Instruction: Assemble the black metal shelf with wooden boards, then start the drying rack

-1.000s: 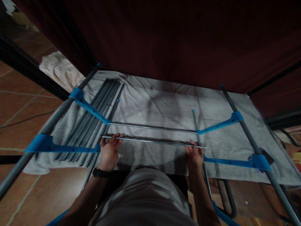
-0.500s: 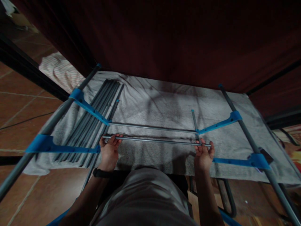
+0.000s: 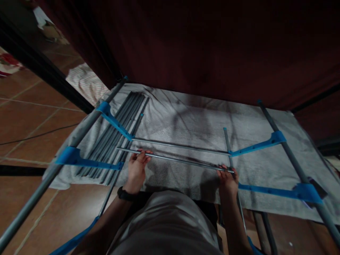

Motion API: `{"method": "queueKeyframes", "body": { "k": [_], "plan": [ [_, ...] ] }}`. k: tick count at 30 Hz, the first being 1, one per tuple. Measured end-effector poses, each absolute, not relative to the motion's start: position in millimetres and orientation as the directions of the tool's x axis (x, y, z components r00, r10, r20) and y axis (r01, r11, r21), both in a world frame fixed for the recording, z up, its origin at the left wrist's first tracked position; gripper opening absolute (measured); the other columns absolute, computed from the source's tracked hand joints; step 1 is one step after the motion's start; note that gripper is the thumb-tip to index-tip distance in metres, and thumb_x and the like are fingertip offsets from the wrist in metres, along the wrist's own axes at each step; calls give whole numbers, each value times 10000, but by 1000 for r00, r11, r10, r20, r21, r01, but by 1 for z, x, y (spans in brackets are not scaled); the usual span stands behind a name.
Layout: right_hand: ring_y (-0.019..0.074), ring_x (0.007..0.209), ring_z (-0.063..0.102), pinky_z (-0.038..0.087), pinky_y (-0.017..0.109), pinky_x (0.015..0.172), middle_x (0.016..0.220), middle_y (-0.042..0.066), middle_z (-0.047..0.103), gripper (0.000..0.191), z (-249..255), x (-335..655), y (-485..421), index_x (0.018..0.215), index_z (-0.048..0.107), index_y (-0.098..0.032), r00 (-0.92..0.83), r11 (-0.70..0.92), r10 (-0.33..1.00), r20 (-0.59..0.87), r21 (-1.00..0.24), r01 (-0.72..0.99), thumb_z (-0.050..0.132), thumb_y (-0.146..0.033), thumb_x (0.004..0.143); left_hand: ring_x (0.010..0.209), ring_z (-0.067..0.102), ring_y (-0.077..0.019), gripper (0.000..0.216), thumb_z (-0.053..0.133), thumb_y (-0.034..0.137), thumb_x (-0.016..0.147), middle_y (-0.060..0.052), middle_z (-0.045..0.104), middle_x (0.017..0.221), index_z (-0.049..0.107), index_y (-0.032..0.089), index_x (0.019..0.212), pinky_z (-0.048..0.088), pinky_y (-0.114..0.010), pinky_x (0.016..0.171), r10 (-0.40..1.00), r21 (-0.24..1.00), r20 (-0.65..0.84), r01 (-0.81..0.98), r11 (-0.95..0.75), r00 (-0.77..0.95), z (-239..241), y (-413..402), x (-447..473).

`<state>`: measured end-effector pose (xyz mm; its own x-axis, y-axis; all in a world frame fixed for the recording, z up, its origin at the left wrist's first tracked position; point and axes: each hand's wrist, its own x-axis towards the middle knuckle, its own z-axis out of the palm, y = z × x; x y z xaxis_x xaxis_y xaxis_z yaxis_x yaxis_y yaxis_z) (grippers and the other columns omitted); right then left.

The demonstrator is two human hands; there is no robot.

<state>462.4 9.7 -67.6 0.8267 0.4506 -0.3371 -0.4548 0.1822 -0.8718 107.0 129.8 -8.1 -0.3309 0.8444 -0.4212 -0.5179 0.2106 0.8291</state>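
Observation:
A thin metal tube [image 3: 175, 160] runs across in front of me, its right end lower than its left. My left hand [image 3: 137, 170] pinches it some way in from its left end. At the other end, my right hand [image 3: 228, 181] has its fingers closed round the tube. Just beyond lies a parallel metal tube [image 3: 183, 145], joined to a blue plastic bracket [image 3: 117, 124] on the left and another blue bracket [image 3: 257, 143] on the right. Nearer blue brackets, one on the left [image 3: 90, 161] and one on the right [image 3: 281, 191], flank my hands.
Several loose grey tubes [image 3: 114, 131] lie side by side on a grey blanket [image 3: 186, 120]. Long grey poles stand at left [image 3: 87, 127] and right [image 3: 292, 161]. A dark phone-like object [image 3: 317, 187] is by the right bracket. A dark red curtain [image 3: 199, 46] hangs behind.
The held tube has shifted left and now tilts, its left end sticking out past my left hand. My left hand is farther in along it. The view has swung slightly left.

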Motion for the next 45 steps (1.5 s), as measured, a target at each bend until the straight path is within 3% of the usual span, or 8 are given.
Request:
{"method": "queueKeyframes", "body": {
  "k": [10, 20, 23, 32, 38, 45],
  "plan": [
    [158, 780, 790, 671, 256, 669, 892, -38, 807, 546, -84, 469, -5, 1122, 565, -299, 782, 185, 546, -301, -866, -464, 830, -172, 661, 842, 744, -167, 419, 918, 429, 722, -36, 774, 892, 665, 194, 960, 541, -258, 724, 902, 854, -364, -469, 225, -230, 5, 109, 142],
    [173, 894, 796, 675, 315, 796, 958, 10, 807, 292, -72, 461, 8, 936, 610, -242, 775, 178, 522, -357, -843, -508, 793, -199, 712, 851, 749, -177, 450, 960, 427, 663, -47, 782, 898, 698, 186, 939, 572, -277, 756, 900, 824, -412, -480, 301, -143, 18, 100, 155],
    [164, 955, 787, 656, 324, 865, 989, -1, 803, 223, -66, 454, 16, 964, 660, -237, 733, 142, 579, -356, -841, -521, 763, -231, 766, 827, 747, -164, 432, 979, 397, 640, -54, 793, 918, 715, 176, 901, 586, -277, 767, 897, 803, -428, -502, 322, -109, 15, 102, 155],
    [153, 878, 764, 633, 316, 881, 929, -19, 791, 173, -52, 443, 39, 852, 639, -237, 680, 144, 626, -382, -800, -582, 789, -231, 767, 811, 765, -182, 380, 991, 355, 614, -40, 806, 902, 707, 195, 810, 603, -268, 725, 862, 781, -481, -526, 338, -159, 7, 111, 149],
    [163, 860, 764, 649, 316, 824, 870, 4, 782, 98, -62, 458, 41, 862, 656, -230, 684, 107, 584, -436, -795, -597, 727, -232, 794, 794, 756, -181, 408, 965, 446, 666, 12, 740, 785, 731, 206, 900, 585, -283, 739, 928, 871, -346, -415, 263, -139, 13, 103, 157],
    [127, 843, 760, 645, 275, 832, 868, -19, 768, 104, -73, 481, 33, 872, 689, -217, 670, 113, 595, -443, -779, -616, 753, -242, 793, 840, 741, -229, 358, 882, 448, 773, -67, 783, 882, 774, 209, 1017, 578, -352, 811, 988, 962, -156, -225, 152, 3, 7, 92, 159]
  ]
}}
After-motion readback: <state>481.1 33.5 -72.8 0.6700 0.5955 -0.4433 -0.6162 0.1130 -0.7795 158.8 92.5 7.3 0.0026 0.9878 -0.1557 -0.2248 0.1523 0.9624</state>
